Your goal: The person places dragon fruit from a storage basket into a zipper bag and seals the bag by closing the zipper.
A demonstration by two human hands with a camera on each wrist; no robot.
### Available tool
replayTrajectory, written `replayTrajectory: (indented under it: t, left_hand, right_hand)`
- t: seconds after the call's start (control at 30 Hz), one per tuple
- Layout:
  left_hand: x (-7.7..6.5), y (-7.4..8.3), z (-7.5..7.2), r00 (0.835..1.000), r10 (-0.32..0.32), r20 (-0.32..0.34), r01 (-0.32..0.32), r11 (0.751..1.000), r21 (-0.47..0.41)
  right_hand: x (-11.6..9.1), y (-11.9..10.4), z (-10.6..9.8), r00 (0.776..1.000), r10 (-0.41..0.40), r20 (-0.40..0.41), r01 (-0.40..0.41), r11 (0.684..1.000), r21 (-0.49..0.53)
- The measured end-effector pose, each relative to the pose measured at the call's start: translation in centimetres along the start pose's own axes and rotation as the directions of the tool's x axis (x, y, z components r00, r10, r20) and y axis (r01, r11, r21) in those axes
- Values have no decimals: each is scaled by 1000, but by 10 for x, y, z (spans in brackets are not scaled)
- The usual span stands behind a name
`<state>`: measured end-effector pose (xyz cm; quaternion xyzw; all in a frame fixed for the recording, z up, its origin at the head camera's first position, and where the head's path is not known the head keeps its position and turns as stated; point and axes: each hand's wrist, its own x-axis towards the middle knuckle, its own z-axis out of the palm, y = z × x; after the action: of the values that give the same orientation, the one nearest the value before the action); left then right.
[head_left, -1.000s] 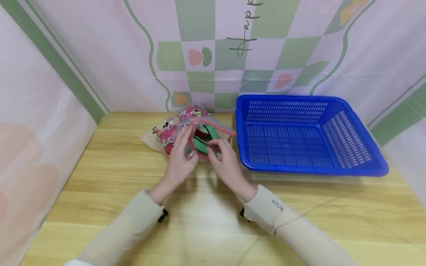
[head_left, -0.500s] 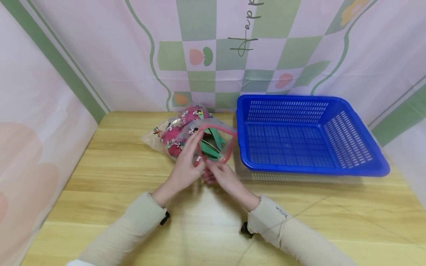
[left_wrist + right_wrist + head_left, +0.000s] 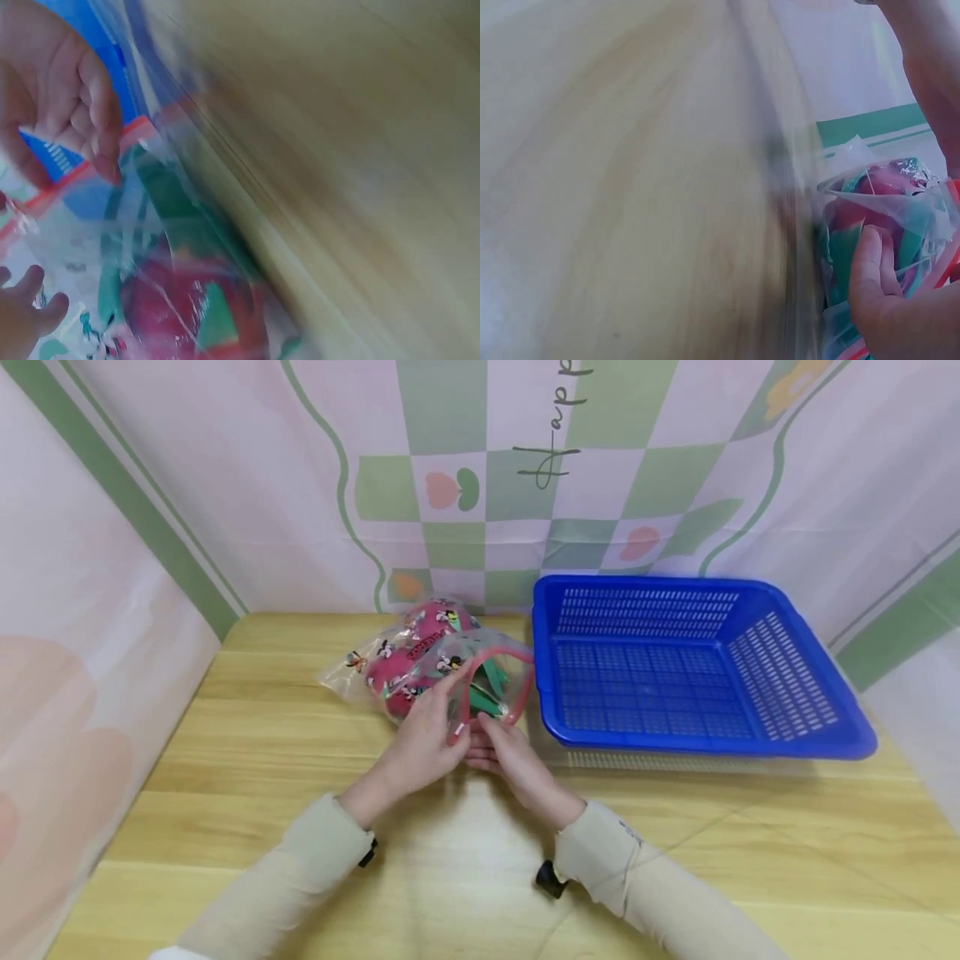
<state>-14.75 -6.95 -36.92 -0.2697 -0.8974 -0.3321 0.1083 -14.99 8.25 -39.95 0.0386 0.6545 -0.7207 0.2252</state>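
A clear zip bag [image 3: 420, 647] printed with small cartoon figures lies on its side on the table, its red-edged mouth [image 3: 531, 685] spread wide toward the right. Pink-red rounded things and green strip-like pieces [image 3: 486, 700] show inside. My left hand [image 3: 420, 739] holds the near left edge of the mouth, thumb beside a small white zip slider [image 3: 460, 729]. Close by, my right hand [image 3: 525, 768] holds the lower rim with its thumb on top and fingers outside. In the right wrist view, the right fingers [image 3: 874, 259] lie against the clear plastic.
A blue perforated basket [image 3: 712, 747] stands right of the bag, close to its mouth. Both are on a light wooden table [image 3: 262, 777]. A patterned cloth [image 3: 285, 543] hangs behind and along the sides. Black straps [image 3: 551, 878] show under the sleeves.
The right hand has come out of the bag's mouth and down to its lower rim. The left hand has shifted slightly right, and the mouth is wider and rounder with it.
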Motion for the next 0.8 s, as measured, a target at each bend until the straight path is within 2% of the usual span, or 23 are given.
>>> replayTrajectory:
  t: [0.1,0.2,0.33,0.43,0.53,0.67,0.7,0.8]
  left_hand:
    - [-3,-5,-2,997,2,74,-13,989,146]
    - [-5,-10,-3,989,-5,151,-36,963,267]
    - [-8,-15,-1,981,22,191,-90,929,359]
    - [-8,-17,0,981,39,189,-117,901,417]
    - [-10,-19,-1,984,31,177,-120,844,522]
    - [-13,-19,-3,983,14,180,-130,751,647]
    - [-14,-19,-3,983,16,184,-136,736,663]
    - [-15,-19,-4,981,46,187,-164,713,682]
  right_hand:
    - [-1,0,-3,1000,11,14,-11,1000,-15]
    - [-2,0,-7,1000,17,21,-16,999,-39]
    - [-1,0,-10,1000,28,0,-28,998,-49]
    - [-2,0,-10,999,27,-19,-28,998,-56]
    - [-3,1,-11,1000,8,-11,-9,995,-101]
    - [-6,1,-9,999,-21,32,26,982,-185]
    - [-7,1,-8,999,-27,47,36,981,-193]
    - [-8,0,-4,997,-38,71,50,982,-182]
